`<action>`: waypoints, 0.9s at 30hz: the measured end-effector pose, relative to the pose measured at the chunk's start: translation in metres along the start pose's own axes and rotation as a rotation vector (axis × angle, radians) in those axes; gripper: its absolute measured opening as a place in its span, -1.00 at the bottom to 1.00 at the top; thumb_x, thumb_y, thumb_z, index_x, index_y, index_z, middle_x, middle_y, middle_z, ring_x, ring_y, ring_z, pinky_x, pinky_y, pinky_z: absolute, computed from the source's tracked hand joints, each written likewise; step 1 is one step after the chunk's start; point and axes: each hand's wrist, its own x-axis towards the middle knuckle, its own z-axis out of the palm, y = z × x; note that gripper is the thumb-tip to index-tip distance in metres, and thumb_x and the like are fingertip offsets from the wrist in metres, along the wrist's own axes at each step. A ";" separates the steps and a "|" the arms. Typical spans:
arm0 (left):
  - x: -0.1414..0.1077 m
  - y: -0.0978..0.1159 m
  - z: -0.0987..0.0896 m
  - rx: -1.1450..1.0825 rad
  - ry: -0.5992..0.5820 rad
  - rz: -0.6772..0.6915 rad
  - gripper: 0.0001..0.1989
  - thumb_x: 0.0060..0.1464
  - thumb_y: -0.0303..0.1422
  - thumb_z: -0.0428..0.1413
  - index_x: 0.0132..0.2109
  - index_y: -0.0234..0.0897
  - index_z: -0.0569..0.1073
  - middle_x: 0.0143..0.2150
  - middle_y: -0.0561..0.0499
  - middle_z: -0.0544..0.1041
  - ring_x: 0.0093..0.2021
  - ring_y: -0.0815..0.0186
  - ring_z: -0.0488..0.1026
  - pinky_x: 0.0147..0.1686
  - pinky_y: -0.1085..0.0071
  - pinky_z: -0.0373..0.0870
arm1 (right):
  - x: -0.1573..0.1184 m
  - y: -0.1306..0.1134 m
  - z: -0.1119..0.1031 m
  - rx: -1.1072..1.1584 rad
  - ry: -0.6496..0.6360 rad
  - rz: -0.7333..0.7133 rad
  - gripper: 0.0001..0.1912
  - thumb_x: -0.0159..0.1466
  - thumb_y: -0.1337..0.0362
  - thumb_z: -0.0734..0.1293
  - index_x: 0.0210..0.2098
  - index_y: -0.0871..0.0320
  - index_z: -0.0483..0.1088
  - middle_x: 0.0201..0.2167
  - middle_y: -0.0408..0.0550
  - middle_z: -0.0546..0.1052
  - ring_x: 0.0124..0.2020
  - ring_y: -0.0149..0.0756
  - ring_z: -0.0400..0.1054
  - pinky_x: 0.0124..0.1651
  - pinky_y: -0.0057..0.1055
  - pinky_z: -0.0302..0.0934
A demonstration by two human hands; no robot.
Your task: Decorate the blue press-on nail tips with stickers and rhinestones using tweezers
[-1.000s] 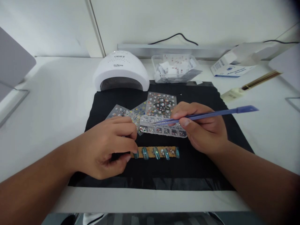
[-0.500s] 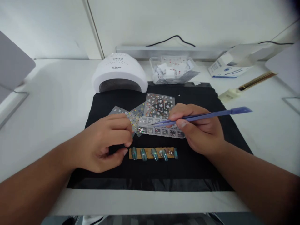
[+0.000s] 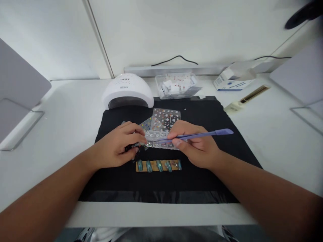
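My right hand grips purple tweezers between thumb and fingers. Their thin tips are over a clear rhinestone case, divided into small compartments of glittery stones, whose right end the hand partly covers. My left hand is at the left end of the case, fingers bent, thumb apart from the index finger; a fingertip appears to touch the case edge. In front of both hands lies a tan strip bearing several glossy blue-green false nails, some with small decorations.
Nail sticker sheets lie behind the case on a black mat. Farther back stand a white nail lamp, a clear tub of packets and a white-and-blue box. A gold-capped bottle is at right.
My left hand has moved forward and right to the left end of the case. The tweezer tips have shifted toward that end's front compartments. The camera view has tilted up slightly.
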 end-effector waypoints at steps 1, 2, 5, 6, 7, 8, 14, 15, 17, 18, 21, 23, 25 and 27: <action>0.001 0.001 0.002 -0.004 -0.004 -0.016 -0.72 0.10 -0.54 0.04 -0.03 -0.26 0.43 0.09 -0.14 0.41 0.06 0.17 0.35 0.05 0.17 0.33 | 0.000 0.000 0.000 -0.009 -0.009 -0.018 -0.88 0.27 0.41 0.27 -0.23 0.13 0.43 -0.41 -0.10 0.49 -0.38 -0.34 0.38 -0.32 -0.34 0.29; 0.002 0.001 0.003 -0.012 -0.006 -0.028 -0.70 0.10 -0.54 0.04 -0.01 -0.26 0.41 0.14 -0.16 0.39 0.12 0.15 0.33 0.09 0.14 0.31 | 0.000 0.000 0.000 -0.014 -0.016 -0.034 -0.89 0.27 0.41 0.28 -0.23 0.15 0.43 -0.41 -0.10 0.50 -0.38 -0.35 0.39 -0.31 -0.34 0.29; 0.003 -0.002 0.007 -0.048 -0.020 -0.031 -0.67 0.08 -0.54 0.06 0.02 -0.27 0.36 0.22 -0.20 0.36 0.22 0.13 0.29 0.16 0.10 0.27 | 0.001 0.001 0.000 -0.031 -0.028 -0.056 -0.91 0.27 0.41 0.29 -0.24 0.18 0.43 -0.42 -0.08 0.51 -0.37 -0.36 0.39 -0.28 -0.35 0.29; 0.003 -0.003 0.008 -0.060 -0.020 -0.020 -0.66 0.08 -0.54 0.06 0.02 -0.27 0.35 0.22 -0.20 0.36 0.23 0.13 0.28 0.18 0.09 0.26 | 0.001 0.001 0.000 -0.037 -0.033 -0.062 -0.92 0.27 0.41 0.29 -0.25 0.19 0.43 -0.42 -0.08 0.51 -0.37 -0.36 0.39 -0.28 -0.36 0.29; 0.003 -0.005 0.009 -0.068 -0.021 -0.009 -0.65 0.08 -0.54 0.07 0.03 -0.27 0.35 0.22 -0.19 0.37 0.23 0.12 0.28 0.20 0.08 0.25 | 0.001 0.001 0.000 -0.044 -0.040 -0.067 -0.93 0.27 0.41 0.29 -0.26 0.20 0.42 -0.42 -0.08 0.51 -0.37 -0.37 0.39 -0.27 -0.36 0.29; 0.003 -0.006 0.009 -0.070 -0.022 -0.006 -0.65 0.08 -0.54 0.06 0.04 -0.27 0.35 0.22 -0.19 0.37 0.24 0.13 0.28 0.21 0.07 0.23 | 0.002 0.001 0.000 -0.052 -0.048 -0.073 -0.93 0.27 0.41 0.29 -0.26 0.20 0.42 -0.42 -0.08 0.52 -0.36 -0.37 0.39 -0.26 -0.36 0.30; 0.004 -0.007 0.007 -0.083 -0.016 -0.038 -0.65 0.10 -0.55 0.05 0.04 -0.24 0.36 0.16 -0.13 0.42 0.17 0.16 0.32 0.16 0.12 0.24 | 0.003 -0.006 0.000 -0.056 -0.094 -0.054 -0.88 0.28 0.43 0.26 -0.25 0.15 0.40 -0.42 -0.11 0.52 -0.35 -0.35 0.38 -0.24 -0.33 0.32; 0.004 -0.007 0.007 -0.091 -0.020 -0.033 -0.65 0.10 -0.55 0.05 0.04 -0.24 0.37 0.14 -0.13 0.43 0.15 0.17 0.33 0.14 0.13 0.26 | 0.004 -0.006 0.000 -0.057 -0.099 -0.040 -0.88 0.28 0.43 0.25 -0.25 0.14 0.40 -0.42 -0.12 0.52 -0.35 -0.35 0.38 -0.25 -0.34 0.32; 0.005 -0.007 0.006 -0.101 -0.030 -0.030 -0.66 0.10 -0.56 0.04 0.03 -0.24 0.37 0.11 -0.12 0.44 0.11 0.18 0.35 0.10 0.16 0.28 | 0.004 -0.006 0.000 -0.054 -0.108 -0.026 -0.88 0.27 0.44 0.26 -0.26 0.14 0.40 -0.43 -0.12 0.52 -0.37 -0.35 0.37 -0.25 -0.34 0.33; 0.006 -0.007 0.006 -0.104 -0.034 -0.030 -0.66 0.10 -0.57 0.04 0.02 -0.24 0.37 0.10 -0.12 0.44 0.10 0.19 0.35 0.09 0.17 0.29 | 0.004 -0.006 0.000 -0.051 -0.110 -0.026 -0.88 0.27 0.44 0.26 -0.26 0.15 0.40 -0.44 -0.12 0.52 -0.37 -0.36 0.37 -0.25 -0.34 0.33; 0.006 -0.007 0.005 -0.109 -0.037 -0.026 -0.66 0.10 -0.58 0.03 0.02 -0.24 0.38 0.07 -0.13 0.45 0.07 0.19 0.36 0.07 0.18 0.30 | 0.005 -0.003 0.001 -0.039 -0.116 -0.024 -0.87 0.27 0.45 0.26 -0.26 0.14 0.41 -0.44 -0.11 0.52 -0.37 -0.35 0.37 -0.26 -0.34 0.34; 0.006 -0.007 0.004 -0.108 -0.042 -0.022 -0.66 0.10 -0.59 0.03 0.01 -0.23 0.39 0.06 -0.12 0.46 0.06 0.19 0.38 0.07 0.18 0.31 | 0.005 -0.002 0.001 -0.031 -0.118 -0.003 -0.86 0.27 0.45 0.25 -0.25 0.14 0.41 -0.43 -0.10 0.52 -0.36 -0.34 0.38 -0.27 -0.34 0.34; 0.005 -0.008 0.005 -0.106 -0.047 -0.019 -0.65 0.10 -0.59 0.03 0.02 -0.22 0.39 0.06 -0.12 0.46 0.05 0.19 0.38 0.07 0.18 0.31 | 0.005 -0.001 0.002 -0.025 -0.123 0.018 -0.86 0.27 0.44 0.26 -0.25 0.13 0.42 -0.43 -0.10 0.53 -0.36 -0.33 0.39 -0.26 -0.32 0.34; 0.004 -0.009 0.005 -0.111 -0.039 -0.010 -0.64 0.11 -0.59 0.02 0.03 -0.22 0.39 0.06 -0.11 0.46 0.05 0.18 0.38 0.08 0.16 0.30 | 0.005 0.000 0.002 -0.019 -0.134 0.032 -0.87 0.27 0.44 0.27 -0.26 0.13 0.42 -0.43 -0.10 0.53 -0.35 -0.33 0.40 -0.26 -0.32 0.35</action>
